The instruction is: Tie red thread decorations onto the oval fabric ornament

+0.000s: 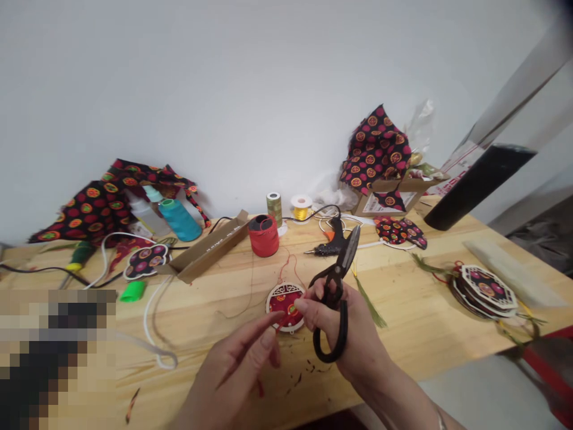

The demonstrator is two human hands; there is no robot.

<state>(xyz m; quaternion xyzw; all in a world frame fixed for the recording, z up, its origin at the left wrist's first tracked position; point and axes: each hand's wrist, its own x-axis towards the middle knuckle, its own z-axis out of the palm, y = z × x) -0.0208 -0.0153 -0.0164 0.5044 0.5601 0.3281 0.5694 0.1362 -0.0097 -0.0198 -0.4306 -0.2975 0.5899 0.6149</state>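
Between my left hand (237, 365) and right hand (358, 337): round, white-rimmed, red fabric ornament (282, 298).
Left pinches red thread (278, 326); right grasps black metal scissors (338, 272), blades away.

The right hand (360, 334) grips black-handled scissors (336, 272), their blades angled up and away. Red thread (280, 326) shows by its fingers and those of the left hand (237, 364). Just behind, a round white-framed ornament (280, 300) with red patterned fabric lies on the wooden counter (197, 319). Beyond stand a red thread spool (264, 239) and a cardboard tray (208, 248); a black glue gun (332, 243) lies near the scissors.
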